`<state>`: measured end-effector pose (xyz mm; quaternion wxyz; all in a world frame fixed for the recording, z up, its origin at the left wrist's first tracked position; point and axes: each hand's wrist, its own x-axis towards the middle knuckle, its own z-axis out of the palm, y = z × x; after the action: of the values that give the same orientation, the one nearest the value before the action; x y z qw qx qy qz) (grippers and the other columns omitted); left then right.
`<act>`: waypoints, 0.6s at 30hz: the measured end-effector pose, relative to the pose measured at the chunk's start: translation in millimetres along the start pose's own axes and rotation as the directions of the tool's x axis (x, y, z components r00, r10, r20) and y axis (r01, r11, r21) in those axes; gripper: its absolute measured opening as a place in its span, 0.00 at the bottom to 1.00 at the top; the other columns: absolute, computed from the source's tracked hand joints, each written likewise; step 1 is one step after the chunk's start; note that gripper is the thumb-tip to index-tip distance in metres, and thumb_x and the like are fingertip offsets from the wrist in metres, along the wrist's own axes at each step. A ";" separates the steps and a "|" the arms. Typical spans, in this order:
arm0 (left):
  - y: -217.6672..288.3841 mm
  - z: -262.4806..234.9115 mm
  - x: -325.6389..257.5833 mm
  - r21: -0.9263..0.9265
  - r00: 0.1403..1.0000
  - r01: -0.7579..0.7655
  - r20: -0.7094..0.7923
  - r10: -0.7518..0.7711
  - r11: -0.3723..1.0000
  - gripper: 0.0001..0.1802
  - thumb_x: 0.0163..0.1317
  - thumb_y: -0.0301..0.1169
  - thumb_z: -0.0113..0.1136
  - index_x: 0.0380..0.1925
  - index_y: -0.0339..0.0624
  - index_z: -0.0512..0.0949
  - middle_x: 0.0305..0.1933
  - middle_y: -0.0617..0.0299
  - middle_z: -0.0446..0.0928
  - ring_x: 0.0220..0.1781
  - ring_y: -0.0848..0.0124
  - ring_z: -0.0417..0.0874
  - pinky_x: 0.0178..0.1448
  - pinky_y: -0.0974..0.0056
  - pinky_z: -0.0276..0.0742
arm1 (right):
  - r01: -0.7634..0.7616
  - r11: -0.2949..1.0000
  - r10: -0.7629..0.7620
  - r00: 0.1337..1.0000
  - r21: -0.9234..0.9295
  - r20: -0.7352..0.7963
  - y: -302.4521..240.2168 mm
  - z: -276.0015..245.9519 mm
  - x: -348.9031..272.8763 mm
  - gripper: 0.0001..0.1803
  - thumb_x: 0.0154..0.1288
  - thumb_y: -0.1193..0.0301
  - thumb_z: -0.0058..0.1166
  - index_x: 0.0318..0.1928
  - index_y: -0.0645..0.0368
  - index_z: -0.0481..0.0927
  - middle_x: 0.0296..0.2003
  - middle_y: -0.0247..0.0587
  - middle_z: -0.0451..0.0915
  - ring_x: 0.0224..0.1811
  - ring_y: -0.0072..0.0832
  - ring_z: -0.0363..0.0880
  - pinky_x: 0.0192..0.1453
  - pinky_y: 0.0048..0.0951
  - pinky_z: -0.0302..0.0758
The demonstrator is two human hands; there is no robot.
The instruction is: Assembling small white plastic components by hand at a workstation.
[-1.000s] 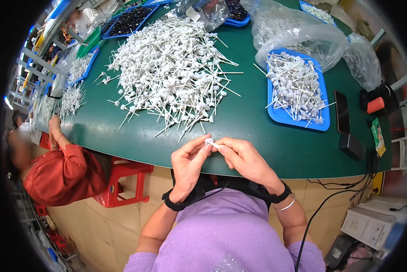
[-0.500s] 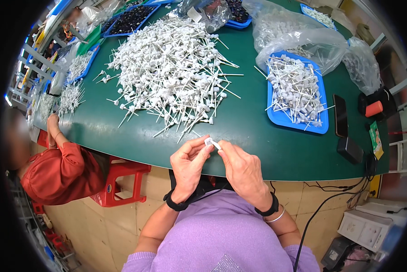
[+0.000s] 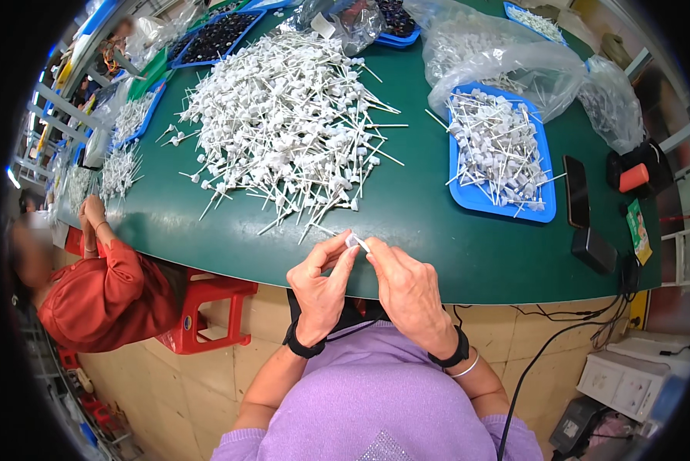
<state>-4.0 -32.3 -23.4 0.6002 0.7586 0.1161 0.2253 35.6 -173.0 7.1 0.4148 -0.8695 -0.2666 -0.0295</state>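
Above the near table edge, my left hand (image 3: 319,292) pinches a small white pump head (image 3: 352,241) between thumb and fingertips. My right hand (image 3: 409,290) is closed on a slim white piece (image 3: 363,246) that meets the head; whether this is the pump head's own tube or a separate part, I cannot tell. The fingertips of both hands nearly touch. Just beyond them lies a large heap of similar white pump heads with thin tubes (image 3: 276,123). A blue tray (image 3: 499,209) to the right holds more of them.
Clear plastic bags (image 3: 514,65) lie behind the blue tray. A phone (image 3: 576,190) and a black box (image 3: 594,250) sit at the right. Trays of dark parts (image 3: 220,37) stand at the back. On the left, a person in a red top (image 3: 103,296) sits beside a red stool (image 3: 207,311).
My hands stay close together at almost the same spot, and the slim white piece has tilted slightly between them. The person on the left has shifted a little.
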 end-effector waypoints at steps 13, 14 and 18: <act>1.6 2.2 2.0 0.328 0.967 -0.240 0.001 0.254 0.914 0.17 0.58 0.19 0.69 0.48 0.36 0.83 0.37 0.52 0.86 0.33 0.68 0.89 0.37 0.68 0.81 | 0.031 0.984 -0.032 0.999 -0.175 -0.003 -3.8 1.5 -1.0 0.11 0.71 0.73 0.52 0.52 0.55 0.75 0.27 0.45 0.77 0.23 0.45 0.83 0.24 0.41 0.78; 1.1 2.6 1.7 0.338 0.963 -0.254 0.001 0.269 0.906 0.17 0.58 0.20 0.69 0.48 0.37 0.84 0.37 0.52 0.86 0.33 0.67 0.89 0.36 0.68 0.81 | 0.033 0.983 -0.033 0.999 -0.179 -0.001 -3.8 0.9 -1.3 0.11 0.71 0.73 0.52 0.53 0.55 0.75 0.27 0.45 0.77 0.23 0.44 0.83 0.25 0.41 0.78; 1.7 2.0 1.7 0.288 0.975 -0.210 -0.005 0.221 0.934 0.17 0.58 0.20 0.69 0.49 0.37 0.83 0.36 0.52 0.86 0.33 0.68 0.89 0.37 0.68 0.81 | 0.031 0.984 -0.031 1.000 -0.174 0.004 -2.3 0.7 -2.4 0.13 0.71 0.73 0.52 0.54 0.55 0.75 0.27 0.45 0.77 0.24 0.45 0.83 0.25 0.40 0.78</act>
<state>-1.8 -33.7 -21.8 0.4538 0.8411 0.0750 0.2846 32.3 -172.4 7.6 0.3365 -0.8982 -0.2766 -0.0585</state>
